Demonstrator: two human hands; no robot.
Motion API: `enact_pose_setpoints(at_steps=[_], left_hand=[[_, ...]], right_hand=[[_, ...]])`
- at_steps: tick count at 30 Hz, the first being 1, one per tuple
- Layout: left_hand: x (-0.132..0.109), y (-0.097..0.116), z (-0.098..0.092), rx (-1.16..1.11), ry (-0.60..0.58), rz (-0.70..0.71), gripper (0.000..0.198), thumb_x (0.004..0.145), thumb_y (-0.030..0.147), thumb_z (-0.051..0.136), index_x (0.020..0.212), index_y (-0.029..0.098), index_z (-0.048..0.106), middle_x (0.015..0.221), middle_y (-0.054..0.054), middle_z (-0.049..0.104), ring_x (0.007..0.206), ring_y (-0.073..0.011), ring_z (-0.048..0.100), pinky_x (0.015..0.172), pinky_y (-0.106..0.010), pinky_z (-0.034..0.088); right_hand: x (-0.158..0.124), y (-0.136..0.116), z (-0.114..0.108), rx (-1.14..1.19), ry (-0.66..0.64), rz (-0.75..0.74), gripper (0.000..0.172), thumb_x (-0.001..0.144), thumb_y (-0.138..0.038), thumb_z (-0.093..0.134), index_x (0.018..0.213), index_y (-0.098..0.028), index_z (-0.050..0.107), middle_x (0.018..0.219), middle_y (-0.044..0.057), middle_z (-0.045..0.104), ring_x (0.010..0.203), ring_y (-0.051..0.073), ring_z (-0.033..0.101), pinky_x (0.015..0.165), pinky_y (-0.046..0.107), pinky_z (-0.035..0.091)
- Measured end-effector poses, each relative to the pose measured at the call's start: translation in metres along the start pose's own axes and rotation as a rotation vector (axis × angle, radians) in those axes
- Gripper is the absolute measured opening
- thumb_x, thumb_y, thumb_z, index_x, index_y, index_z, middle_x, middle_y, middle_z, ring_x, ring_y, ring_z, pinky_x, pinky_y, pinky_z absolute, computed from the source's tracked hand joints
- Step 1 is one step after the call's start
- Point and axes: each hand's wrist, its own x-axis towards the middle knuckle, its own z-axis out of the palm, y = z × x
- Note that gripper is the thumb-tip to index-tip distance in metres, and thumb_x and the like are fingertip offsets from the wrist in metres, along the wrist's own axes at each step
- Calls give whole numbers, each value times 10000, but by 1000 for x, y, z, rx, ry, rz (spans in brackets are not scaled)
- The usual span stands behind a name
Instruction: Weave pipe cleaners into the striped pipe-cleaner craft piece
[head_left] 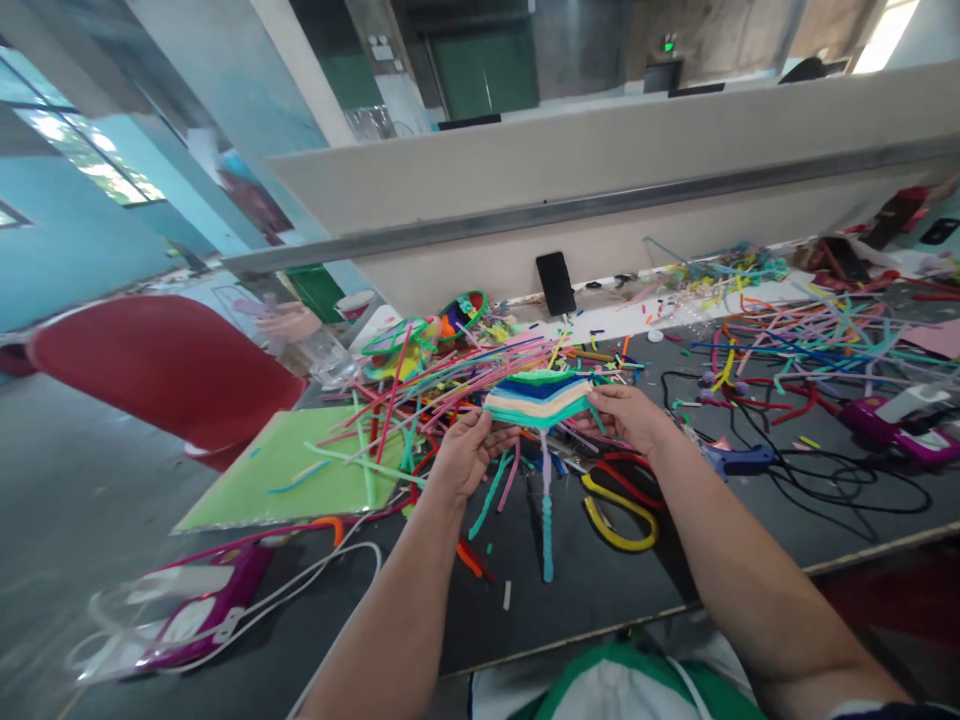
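Both my hands hold up a woven pipe-cleaner piece (537,397) with bands of green, dark blue, cream and teal, just above the dark table. My left hand (465,452) pinches its left edge with closed fingers. My right hand (628,415) grips its right edge the same way. Loose ends in teal, pink and lilac (546,520) hang down from the piece toward the table. A heap of coloured pipe cleaners (442,385) lies right behind it.
Yellow-handled scissors (615,520) lie under my right wrist. A green sheet (300,470) sits left, purple glue guns (202,600) (892,420) with cables at both sides, a blue tool (739,460), a black phone (556,282) against the partition, a red chair (157,365) left.
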Motion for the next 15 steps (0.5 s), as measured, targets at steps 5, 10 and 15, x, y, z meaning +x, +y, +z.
enact_pose_setpoints(at_steps=[5, 10, 15], left_hand=[[-2, 4, -1, -37, -57, -51, 325, 867, 418, 536, 965, 115, 600, 812, -123, 719, 862, -259, 697, 805, -434, 561], [-1, 7, -4, 6, -64, -52, 339, 861, 422, 541, 970, 105, 596, 838, -143, 716, 833, -259, 702, 765, -419, 573], [-3, 4, -2, 105, -73, -52, 320, 790, 333, 657, 1017, 120, 586, 877, -117, 713, 773, -229, 708, 691, -334, 589]], right_hand=[[4, 1, -6, 27, 73, -21, 114, 778, -200, 669, 880, -155, 643, 749, 62, 728, 604, 158, 693, 595, 284, 595], [4, -1, -7, 33, 111, -35, 110, 753, -189, 689, 853, -167, 648, 699, 45, 717, 566, 160, 684, 537, 267, 587], [4, -1, -6, 58, 121, -41, 130, 734, -190, 705, 849, -168, 649, 660, 24, 700, 550, 156, 674, 522, 271, 584]])
